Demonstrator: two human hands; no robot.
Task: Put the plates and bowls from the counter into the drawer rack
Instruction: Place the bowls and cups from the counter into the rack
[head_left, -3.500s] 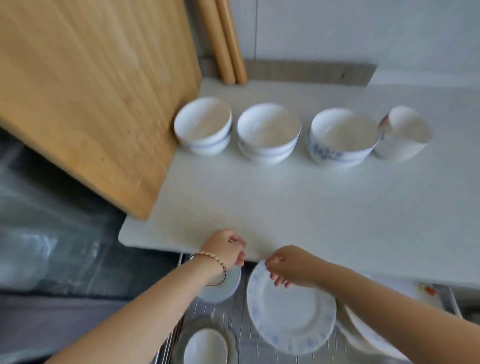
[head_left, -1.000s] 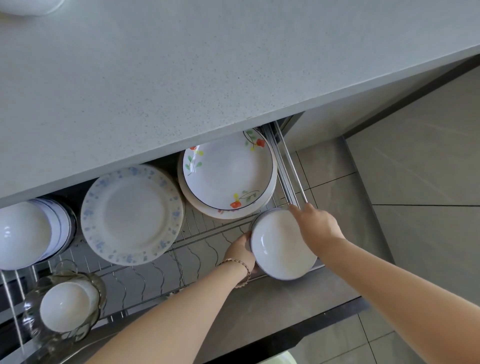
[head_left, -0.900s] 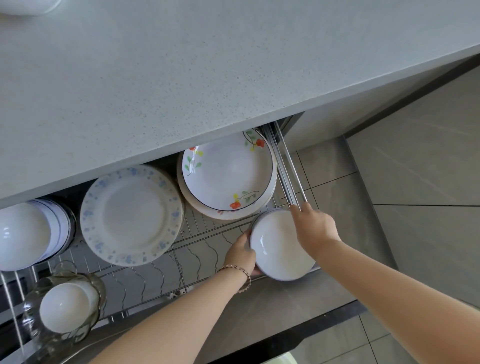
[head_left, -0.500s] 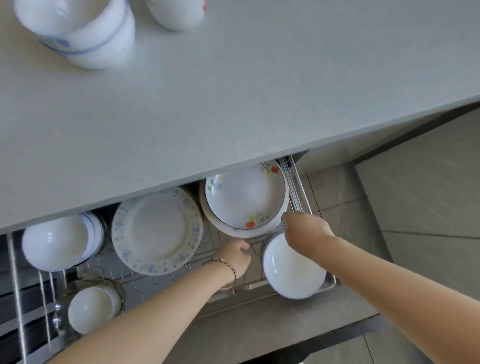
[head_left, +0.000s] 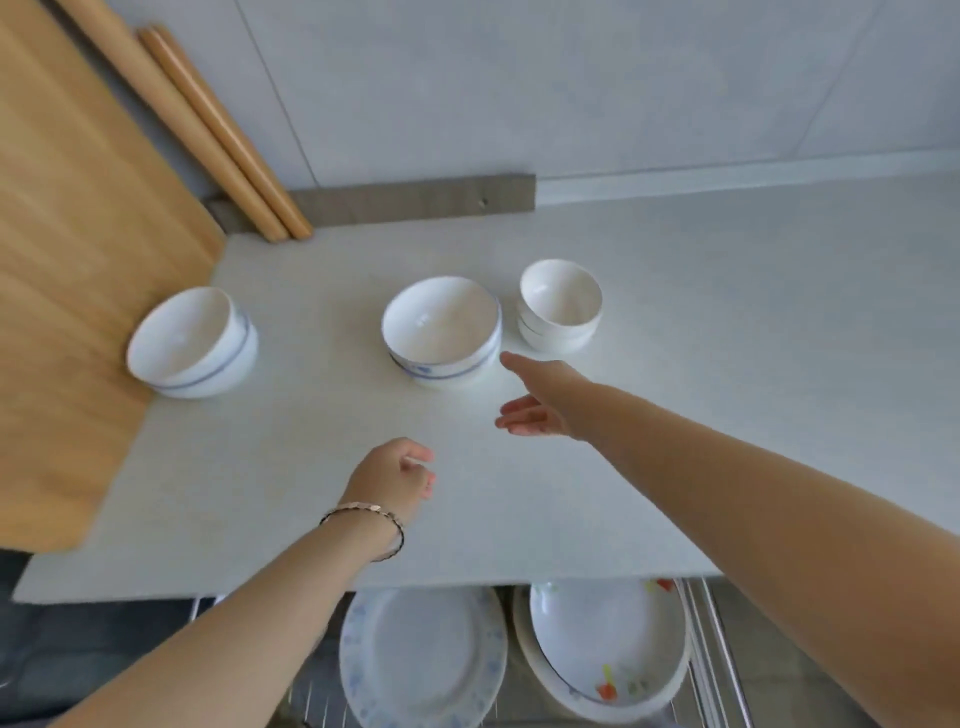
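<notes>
Three stacks of white bowls stand on the white counter (head_left: 675, 364). A blue-banded stack (head_left: 195, 343) is at the left by the board. A larger blue-patterned stack (head_left: 441, 330) stands in the middle, with a small plain stack (head_left: 560, 304) to its right. My right hand (head_left: 540, 400) hovers open just right of the middle stack, fingers spread, holding nothing. My left hand (head_left: 392, 478) hangs over the counter's near part, fingers loosely curled and empty. Below the counter edge, the drawer rack (head_left: 706, 670) holds a blue-flowered plate (head_left: 423, 657) and a red-flowered plate (head_left: 605, 644).
A large wooden cutting board (head_left: 78, 260) leans at the left, overlapping the counter. Two wooden rolling pins (head_left: 208, 135) lean against the tiled back wall. The rack's left part is hidden under my left forearm.
Both hands have left the drawer rack, where they set down a white bowl, and risen over the counter. The view has tilted up from the drawer to the bowls.
</notes>
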